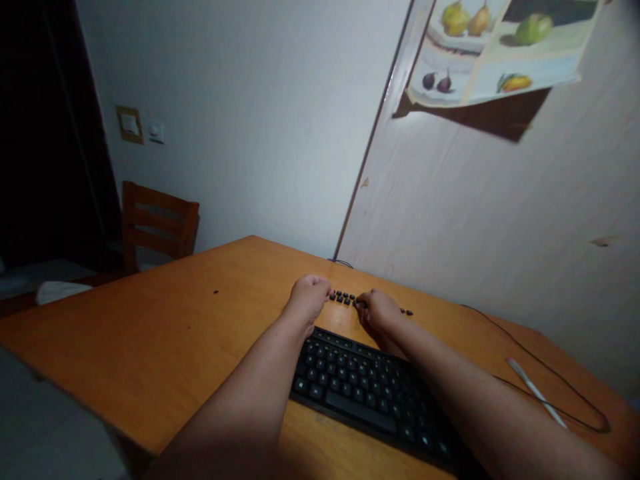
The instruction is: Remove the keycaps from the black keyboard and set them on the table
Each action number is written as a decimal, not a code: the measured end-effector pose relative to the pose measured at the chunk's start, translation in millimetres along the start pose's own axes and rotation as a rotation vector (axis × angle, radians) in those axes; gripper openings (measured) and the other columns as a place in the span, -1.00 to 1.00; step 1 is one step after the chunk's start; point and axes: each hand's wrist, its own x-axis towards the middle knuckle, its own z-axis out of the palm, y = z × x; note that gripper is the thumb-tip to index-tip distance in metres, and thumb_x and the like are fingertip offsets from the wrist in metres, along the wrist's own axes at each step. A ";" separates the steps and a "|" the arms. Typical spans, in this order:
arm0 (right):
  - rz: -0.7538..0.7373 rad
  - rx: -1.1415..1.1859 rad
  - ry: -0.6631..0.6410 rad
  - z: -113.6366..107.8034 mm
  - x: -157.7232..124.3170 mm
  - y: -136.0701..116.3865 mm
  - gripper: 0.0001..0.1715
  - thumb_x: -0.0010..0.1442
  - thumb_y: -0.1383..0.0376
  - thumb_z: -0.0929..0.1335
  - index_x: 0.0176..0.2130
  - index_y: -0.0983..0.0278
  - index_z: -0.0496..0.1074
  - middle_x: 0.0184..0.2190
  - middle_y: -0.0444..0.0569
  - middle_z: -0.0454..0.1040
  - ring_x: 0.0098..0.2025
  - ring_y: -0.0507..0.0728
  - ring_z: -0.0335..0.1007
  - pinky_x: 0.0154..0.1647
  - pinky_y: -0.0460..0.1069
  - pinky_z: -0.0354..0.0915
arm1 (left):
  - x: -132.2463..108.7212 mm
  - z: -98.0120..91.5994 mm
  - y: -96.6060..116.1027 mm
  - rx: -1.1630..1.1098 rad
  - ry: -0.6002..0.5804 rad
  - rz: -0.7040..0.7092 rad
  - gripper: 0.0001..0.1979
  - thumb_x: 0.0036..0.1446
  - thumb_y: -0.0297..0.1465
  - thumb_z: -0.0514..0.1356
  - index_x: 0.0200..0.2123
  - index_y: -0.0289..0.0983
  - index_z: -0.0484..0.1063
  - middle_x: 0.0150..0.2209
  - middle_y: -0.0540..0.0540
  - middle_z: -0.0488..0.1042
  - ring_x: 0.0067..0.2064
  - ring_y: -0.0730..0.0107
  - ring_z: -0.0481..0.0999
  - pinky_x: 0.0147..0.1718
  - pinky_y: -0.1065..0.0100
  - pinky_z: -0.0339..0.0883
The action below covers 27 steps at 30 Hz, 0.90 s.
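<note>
A black keyboard (367,390) lies on the orange wooden table (165,333) in front of me. Beyond its far edge sits a row of small loose black keycaps (345,298). My left hand (310,298) rests on the table at the left end of that row, fingers curled into a loose fist. My right hand (379,310) is at the middle of the row, fingers bent down and pinched onto the keycaps. Both forearms reach across the keyboard.
A black cable (550,377) loops over the table's right side, with a white pen-like stick (535,392) beside it. A wooden chair (157,227) stands at the far left. A pale wall panel with a fruit poster (500,47) rises just behind the table.
</note>
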 end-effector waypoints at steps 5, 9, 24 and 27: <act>0.008 0.026 0.000 -1.2 -3.2 -2.4 -0.68 0.20 0.21 0.30 -0.12 0.19 0.56 -0.25 0.05 0.48 -0.26 0.14 0.38 -0.31 -0.05 0.13 | 3.9 0.2 -3.4 0.037 0.002 0.017 -0.90 -0.10 -0.40 0.16 -0.51 -0.32 0.42 -0.63 0.00 0.34 -0.62 0.56 0.19 -0.61 0.48 0.01; 0.028 0.073 0.013 -9.2 -3.5 -1.4 -0.64 0.20 0.18 0.30 -0.07 0.21 0.54 -0.22 0.08 0.49 -0.23 0.16 0.40 -0.28 -0.04 0.16 | 5.0 0.3 -4.7 0.048 0.010 0.027 -0.89 -0.10 -0.39 0.16 -0.50 -0.32 0.43 -0.59 -0.02 0.38 -0.59 0.54 0.23 -0.59 0.47 0.05; 0.161 0.808 0.043 -79.0 -68.4 1.7 -0.81 0.13 0.25 0.26 -0.31 0.26 0.42 -0.61 -0.16 0.37 -0.54 0.03 0.29 -0.50 -0.11 0.20 | 2.8 6.1 -11.2 0.165 -0.055 0.117 -0.92 -0.10 -0.41 0.16 -0.50 -0.30 0.42 -0.55 -0.02 0.39 -0.48 0.46 0.32 -0.51 0.45 0.11; 0.187 0.973 -0.084 -86.7 -86.1 -4.7 -0.88 0.09 0.25 0.31 -0.34 0.27 0.33 -0.65 -0.21 0.33 -0.63 -0.03 0.16 -0.62 -0.15 0.06 | 0.6 9.2 -11.7 0.210 -0.078 0.145 -0.93 -0.11 -0.41 0.17 -0.50 -0.30 0.41 -0.54 -0.02 0.40 -0.46 0.45 0.33 -0.51 0.44 0.09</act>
